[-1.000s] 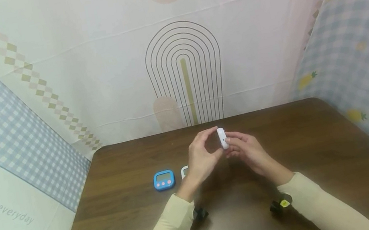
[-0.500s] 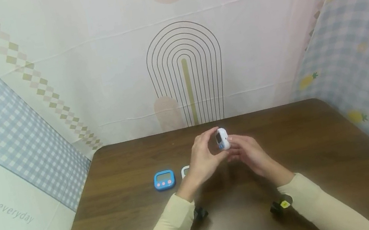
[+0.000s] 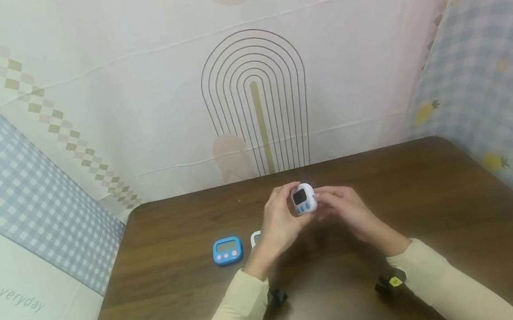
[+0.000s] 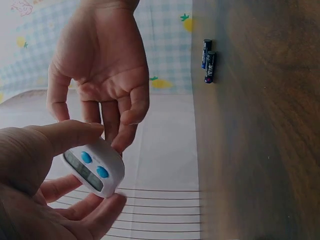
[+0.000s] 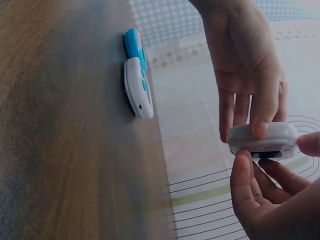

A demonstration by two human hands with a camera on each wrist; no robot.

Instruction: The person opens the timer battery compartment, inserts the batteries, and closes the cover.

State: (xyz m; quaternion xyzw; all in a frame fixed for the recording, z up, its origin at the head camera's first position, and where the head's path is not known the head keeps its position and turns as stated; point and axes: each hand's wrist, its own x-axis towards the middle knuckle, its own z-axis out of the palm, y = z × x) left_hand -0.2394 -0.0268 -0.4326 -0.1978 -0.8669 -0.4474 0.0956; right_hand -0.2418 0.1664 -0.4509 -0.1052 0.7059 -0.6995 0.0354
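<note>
A small white digital timer (image 3: 304, 199) with blue buttons is held up above the table. My left hand (image 3: 281, 224) grips it, thumb on one edge and fingers on the opposite one. My right hand (image 3: 348, 209) has its fingertips on the timer's right side and back. The right wrist view shows the timer (image 5: 262, 140) edge-on, a dark opening on its back, between the left thumb above and the right fingers below. The left wrist view shows its grey screen and blue buttons.
A blue timer (image 3: 227, 250) with pink buttons lies on the wooden table (image 3: 169, 310). Beside it is another white timer (image 5: 137, 87), partly hidden by the left hand in the head view. Two dark batteries (image 4: 209, 67) lie on the table. Patterned cloths (image 3: 162, 85) hang around it.
The held timer has turned from edge-on so its screen and blue buttons now face the head camera, and it has shifted slightly left and down. Both arms stay nearly in place.
</note>
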